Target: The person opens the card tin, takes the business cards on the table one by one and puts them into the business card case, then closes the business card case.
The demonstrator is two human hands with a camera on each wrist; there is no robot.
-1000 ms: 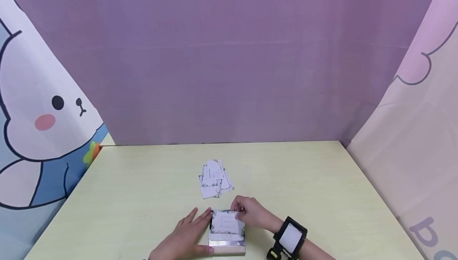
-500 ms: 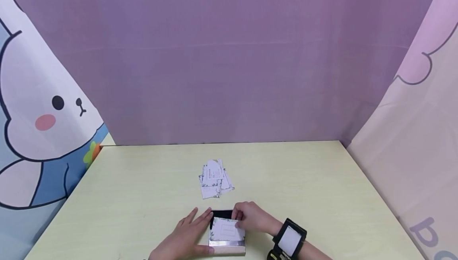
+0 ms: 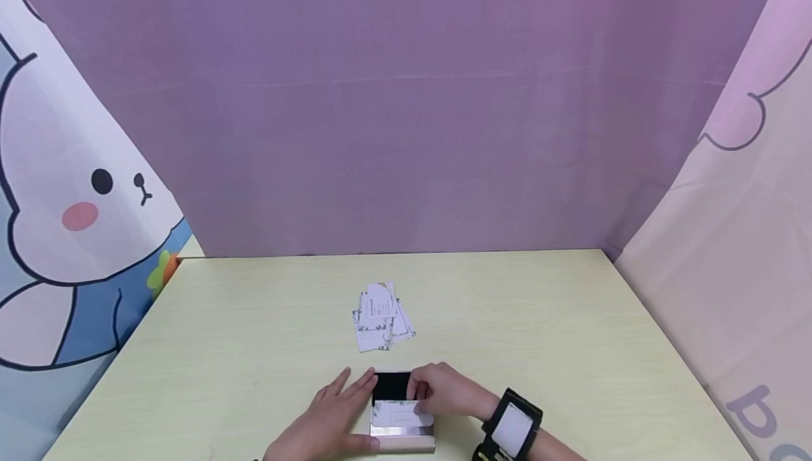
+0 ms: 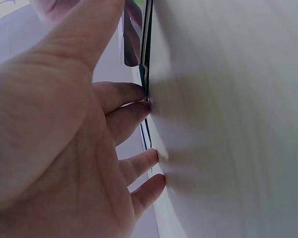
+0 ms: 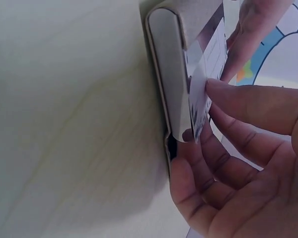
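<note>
Card case [image 3: 402, 415] lies flat near the tabletop's [image 3: 545, 320] near edge, about midway along it; long axis runs left to right, black open interior toward the far edge. A white printed card [image 3: 400, 416] sits half in, covering the near part.

Left hand [image 3: 330, 419] lies flat with straight fingers against the case's left side. Right hand [image 3: 447, 392] pinches the card at its right end between thumb and fingers; a black wrist device [image 3: 512, 424] is strapped behind it.

A loose pile of cards [image 3: 380, 316] lies further toward the far edge, apart from the case.

Tabletop pale yellow-green. Purple backdrop [image 3: 406, 94] behind; bunny-print cloth [image 3: 70, 221] at left, pink cloth [image 3: 748, 235] at right.
</note>
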